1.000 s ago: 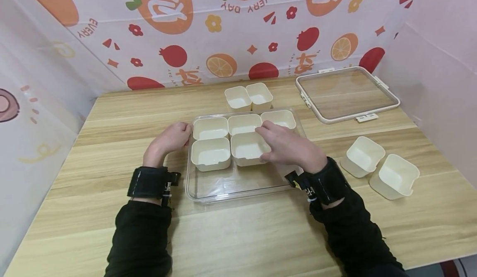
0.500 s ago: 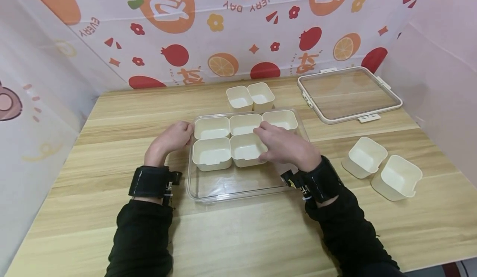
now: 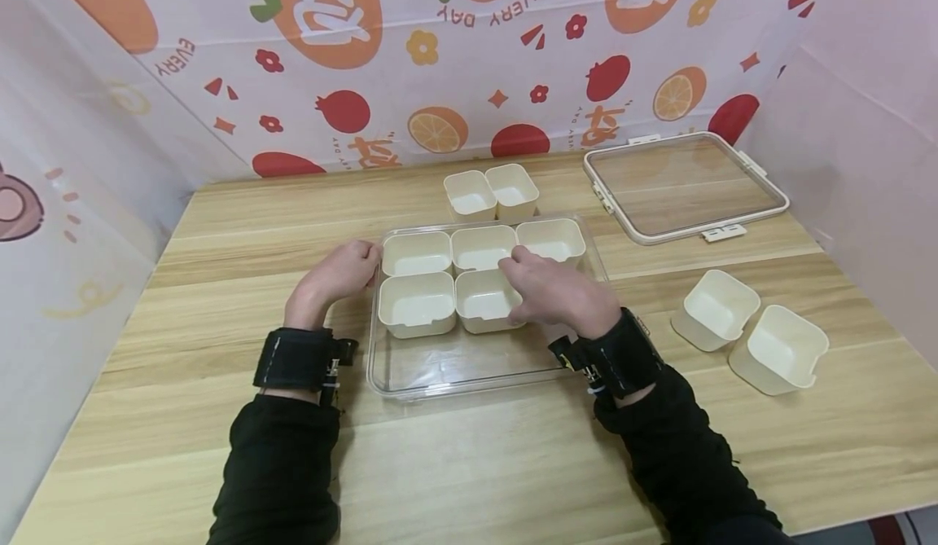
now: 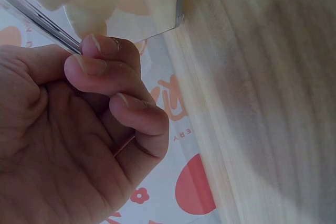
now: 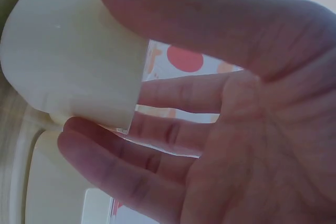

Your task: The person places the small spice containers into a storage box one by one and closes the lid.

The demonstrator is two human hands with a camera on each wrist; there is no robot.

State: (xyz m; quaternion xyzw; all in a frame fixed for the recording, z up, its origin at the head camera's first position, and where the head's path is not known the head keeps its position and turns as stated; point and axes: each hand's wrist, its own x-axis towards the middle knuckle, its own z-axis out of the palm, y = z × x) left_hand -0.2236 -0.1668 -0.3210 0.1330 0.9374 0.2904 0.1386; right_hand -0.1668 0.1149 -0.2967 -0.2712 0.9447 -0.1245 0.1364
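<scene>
A clear rectangular plastic box (image 3: 418, 370) sits on the table with several cream-coloured small bins standing in it. Three bins form its back row, the back right one (image 3: 553, 238) among them. In front of them are the front left bin (image 3: 416, 305) and the front middle bin (image 3: 487, 296). My right hand (image 3: 560, 288) grips the front middle bin by its right side; the right wrist view shows the thumb on one wall of this bin (image 5: 73, 51) and fingers across from it. At the box's left rim my left hand (image 3: 340, 270) pinches the edge, curled fingertips (image 4: 92, 64) against the clear wall.
Two more cream bins (image 3: 469, 195) stand behind the box. Another pair, with a near bin (image 3: 780, 349), stands at the right. A clear lid with a white frame (image 3: 645, 239) and clips lies at the back right. A fruit-print cloth (image 3: 484, 64) hangs behind the table.
The front middle bin has gone down a little into the box, the right hand moving slightly left and down with it. My left hand has stayed at the left rim.
</scene>
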